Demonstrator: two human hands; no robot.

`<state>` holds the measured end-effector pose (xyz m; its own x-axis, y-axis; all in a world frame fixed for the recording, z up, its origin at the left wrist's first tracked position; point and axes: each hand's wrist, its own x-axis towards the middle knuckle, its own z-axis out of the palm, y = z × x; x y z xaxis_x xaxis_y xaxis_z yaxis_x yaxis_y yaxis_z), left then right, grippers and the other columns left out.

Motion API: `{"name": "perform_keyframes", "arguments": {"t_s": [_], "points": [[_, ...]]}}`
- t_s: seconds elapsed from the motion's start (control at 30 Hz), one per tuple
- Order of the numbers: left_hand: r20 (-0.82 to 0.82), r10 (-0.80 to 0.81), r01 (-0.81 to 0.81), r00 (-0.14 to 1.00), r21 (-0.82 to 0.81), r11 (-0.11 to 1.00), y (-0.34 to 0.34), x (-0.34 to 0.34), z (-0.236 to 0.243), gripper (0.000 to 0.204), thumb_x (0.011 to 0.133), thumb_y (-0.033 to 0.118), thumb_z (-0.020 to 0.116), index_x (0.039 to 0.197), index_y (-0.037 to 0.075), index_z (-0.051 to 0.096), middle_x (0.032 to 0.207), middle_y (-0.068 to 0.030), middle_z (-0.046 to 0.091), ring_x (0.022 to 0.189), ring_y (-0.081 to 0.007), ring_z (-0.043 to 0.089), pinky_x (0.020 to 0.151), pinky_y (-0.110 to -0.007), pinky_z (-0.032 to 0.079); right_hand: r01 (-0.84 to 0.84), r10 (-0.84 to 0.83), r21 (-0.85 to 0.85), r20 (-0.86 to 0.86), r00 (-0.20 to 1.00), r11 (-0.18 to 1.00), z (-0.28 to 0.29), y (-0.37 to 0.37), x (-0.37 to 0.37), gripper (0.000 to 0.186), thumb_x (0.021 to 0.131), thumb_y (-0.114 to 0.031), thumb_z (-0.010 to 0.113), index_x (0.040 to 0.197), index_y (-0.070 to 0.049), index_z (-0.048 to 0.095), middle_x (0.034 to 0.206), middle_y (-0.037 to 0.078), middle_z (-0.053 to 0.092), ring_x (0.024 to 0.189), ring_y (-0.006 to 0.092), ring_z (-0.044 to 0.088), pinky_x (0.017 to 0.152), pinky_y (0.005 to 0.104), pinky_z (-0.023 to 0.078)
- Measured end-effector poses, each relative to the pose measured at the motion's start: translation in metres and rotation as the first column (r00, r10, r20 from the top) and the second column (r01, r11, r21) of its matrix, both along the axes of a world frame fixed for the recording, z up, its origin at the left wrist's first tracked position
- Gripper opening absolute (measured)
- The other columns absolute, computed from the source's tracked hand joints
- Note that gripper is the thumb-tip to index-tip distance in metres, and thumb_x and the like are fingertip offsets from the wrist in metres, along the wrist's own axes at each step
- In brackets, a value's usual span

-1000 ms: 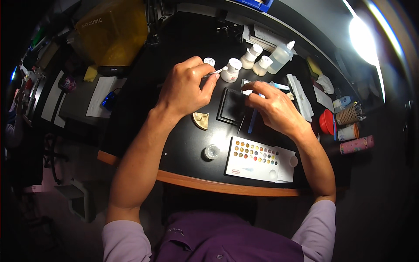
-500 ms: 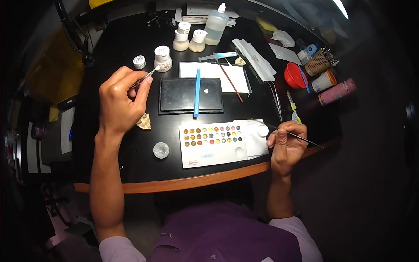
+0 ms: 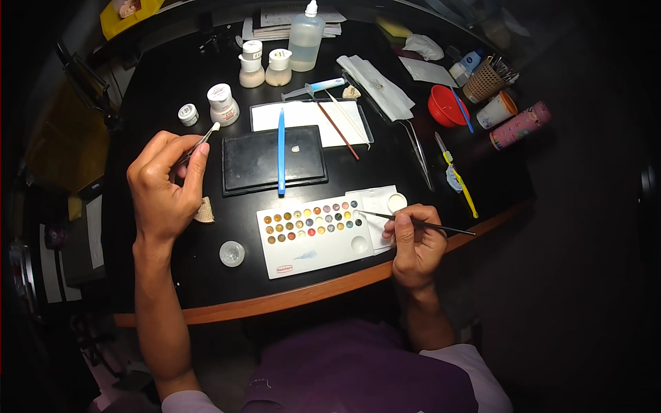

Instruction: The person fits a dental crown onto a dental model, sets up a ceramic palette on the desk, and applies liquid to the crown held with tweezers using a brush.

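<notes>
My left hand [image 3: 162,186] pinches metal tweezers [image 3: 195,151], raised to the left of a black rectangular box [image 3: 255,165]. At the tweezers' tips is a small white tooth-shaped piece [image 3: 215,126]. A thin brush with a dark handle [image 3: 447,228] is held between the fingers of my right hand [image 3: 420,248]. Its tip is at the right end of the colour wells on a white palette [image 3: 323,253]; whether it touches the paint I cannot tell. Beside that hand are a small round white dish [image 3: 397,202] and white paper [image 3: 372,199].
A blue stick [image 3: 281,155] lies across the black box, beside a small white piece [image 3: 295,149]. A clear cup [image 3: 232,254] stands left of the palette. Behind are jars [image 3: 224,107], a bottle [image 3: 306,41] and a syringe [image 3: 317,88]. Rightward are tweezers [image 3: 418,155] and a red bowl [image 3: 446,107].
The brush in my right hand has moved left, its tip now over the palette's wells. My left hand still holds the tweezers with the white piece. The whole view has shifted.
</notes>
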<state>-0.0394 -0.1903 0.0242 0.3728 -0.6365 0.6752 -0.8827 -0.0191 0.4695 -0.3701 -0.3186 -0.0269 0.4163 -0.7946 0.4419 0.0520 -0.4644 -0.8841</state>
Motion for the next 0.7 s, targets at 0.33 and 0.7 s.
{"name": "perform_keyframes", "arguments": {"t_s": [0.33,0.7], "points": [[-0.02,-0.007,0.006,1.0,-0.01,1.0,0.0021,-0.0048,0.0074,0.008,0.091,0.0,0.078,0.098,-0.002,0.079,0.078,-0.004,0.066,0.061,-0.0085,0.055,0.055,-0.025,0.042,0.009,-0.008,0.016,-0.06,0.998,1.0,0.0002,0.0002,0.0028,0.011,0.106,-0.006,0.066,0.1,0.002,0.062,0.079,0.008,0.069,0.071,0.0107,0.066,0.067,0.0252,0.053],[0.003,-0.001,0.001,1.0,0.006,1.0,0.0042,-0.0048,0.0074,0.007,0.091,0.001,0.078,0.098,-0.002,0.079,0.078,-0.0038,0.066,0.061,-0.0086,0.055,0.055,-0.025,0.042,0.017,-0.017,-0.002,-0.08,0.997,1.0,0.0005,0.0006,0.0037,0.012,0.105,-0.008,0.068,0.1,0.001,0.063,0.079,0.007,0.07,0.071,0.0103,0.067,0.067,0.0245,0.054]]}}
